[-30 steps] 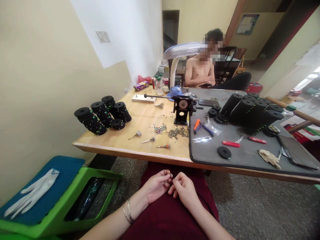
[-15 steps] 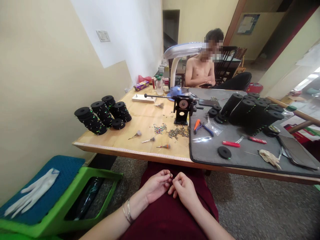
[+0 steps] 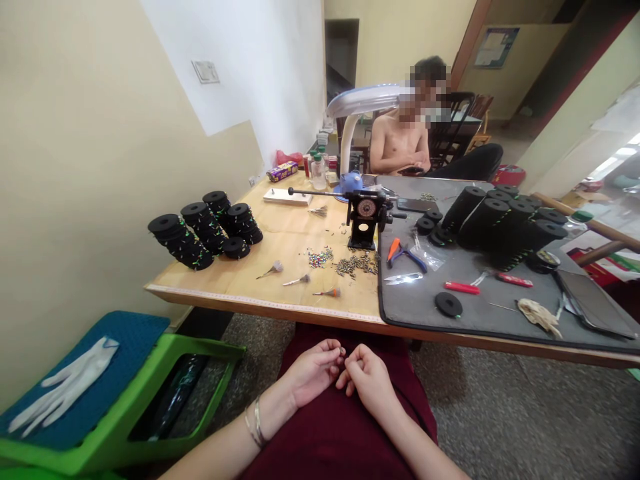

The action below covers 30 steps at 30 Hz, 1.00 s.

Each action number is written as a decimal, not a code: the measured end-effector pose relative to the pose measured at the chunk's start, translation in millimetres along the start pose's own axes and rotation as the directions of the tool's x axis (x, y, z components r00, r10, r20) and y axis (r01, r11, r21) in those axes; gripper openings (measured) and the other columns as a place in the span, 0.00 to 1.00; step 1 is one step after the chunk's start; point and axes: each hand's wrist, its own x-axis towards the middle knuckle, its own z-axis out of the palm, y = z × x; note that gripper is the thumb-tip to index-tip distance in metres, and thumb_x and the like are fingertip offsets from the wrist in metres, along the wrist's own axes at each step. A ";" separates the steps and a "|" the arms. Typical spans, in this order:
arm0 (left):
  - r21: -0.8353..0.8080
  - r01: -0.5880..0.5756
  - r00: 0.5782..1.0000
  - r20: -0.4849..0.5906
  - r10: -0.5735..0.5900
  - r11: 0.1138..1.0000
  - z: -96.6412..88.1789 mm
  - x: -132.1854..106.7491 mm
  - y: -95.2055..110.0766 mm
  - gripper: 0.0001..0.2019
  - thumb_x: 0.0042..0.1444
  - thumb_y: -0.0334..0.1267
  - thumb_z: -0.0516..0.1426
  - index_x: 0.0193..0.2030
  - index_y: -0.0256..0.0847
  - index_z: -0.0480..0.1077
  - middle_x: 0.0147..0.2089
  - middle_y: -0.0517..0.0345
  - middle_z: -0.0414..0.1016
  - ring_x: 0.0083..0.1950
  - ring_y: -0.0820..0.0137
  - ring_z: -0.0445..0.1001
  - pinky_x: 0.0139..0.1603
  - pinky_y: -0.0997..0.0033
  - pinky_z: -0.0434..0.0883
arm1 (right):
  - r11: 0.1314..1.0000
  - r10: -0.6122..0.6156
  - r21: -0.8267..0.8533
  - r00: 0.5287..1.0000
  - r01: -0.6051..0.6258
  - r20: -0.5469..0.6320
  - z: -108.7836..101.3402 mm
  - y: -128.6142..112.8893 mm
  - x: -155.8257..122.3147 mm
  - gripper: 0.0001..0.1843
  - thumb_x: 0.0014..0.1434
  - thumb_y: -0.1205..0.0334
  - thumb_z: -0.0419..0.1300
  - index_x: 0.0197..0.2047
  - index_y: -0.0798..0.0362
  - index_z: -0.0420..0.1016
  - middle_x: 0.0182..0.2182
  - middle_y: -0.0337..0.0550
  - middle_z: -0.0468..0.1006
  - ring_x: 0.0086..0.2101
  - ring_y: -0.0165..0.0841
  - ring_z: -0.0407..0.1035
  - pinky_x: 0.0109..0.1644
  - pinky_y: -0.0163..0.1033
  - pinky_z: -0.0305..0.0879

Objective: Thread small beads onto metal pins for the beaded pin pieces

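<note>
Over my lap, in front of the table edge, my left hand pinches a tiny dark metallic piece between thumb and forefinger; its kind is too small to make out. Close beside it, my right hand has its thumb and forefinger pressed together. Whatever those right fingertips hold, if anything, is too fine to see. On the table beyond lie a pile of small metal pieces, a cluster of coloured beads and several small tapered bundles with thin tips, one with an orange band.
A black winding machine stands behind the piles, near a lamp. Stacked black foam spools are at left, more on the grey mat with pliers and scissors. A green stool is at left. Another person sits opposite.
</note>
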 end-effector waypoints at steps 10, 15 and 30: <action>0.023 -0.016 1.000 -0.024 0.017 1.000 3.4 -3.4 0.9 0.07 0.45 0.25 0.65 0.30 0.34 0.71 0.30 0.57 0.72 0.29 0.77 0.68 0.28 0.79 0.61 | 0.999 0.020 0.033 1.000 -0.020 0.004 -2.2 2.4 2.2 0.05 0.52 0.63 0.51 0.26 0.51 0.58 0.13 0.34 0.74 0.11 0.24 0.58 0.17 0.29 0.51; 0.019 -0.030 0.999 -0.042 0.031 0.999 7.4 -5.8 2.7 0.07 0.45 0.25 0.65 0.30 0.35 0.71 0.30 0.58 0.71 0.29 0.78 0.68 0.27 0.81 0.60 | 1.000 -0.027 -0.009 0.999 0.027 -0.024 -4.7 -2.8 0.2 0.08 0.54 0.61 0.53 0.25 0.50 0.60 0.09 0.29 0.66 0.12 0.25 0.56 0.20 0.30 0.51; 0.153 -0.123 0.990 0.086 0.111 0.980 20.7 -15.5 3.8 0.08 0.48 0.33 0.64 0.33 0.36 0.70 0.29 0.59 0.70 0.24 0.77 0.66 0.27 0.75 0.59 | 0.992 -0.084 0.096 0.996 0.080 0.039 -7.7 -19.1 -13.5 0.15 0.55 0.48 0.54 0.28 0.50 0.57 0.21 0.40 0.78 0.14 0.25 0.62 0.15 0.27 0.49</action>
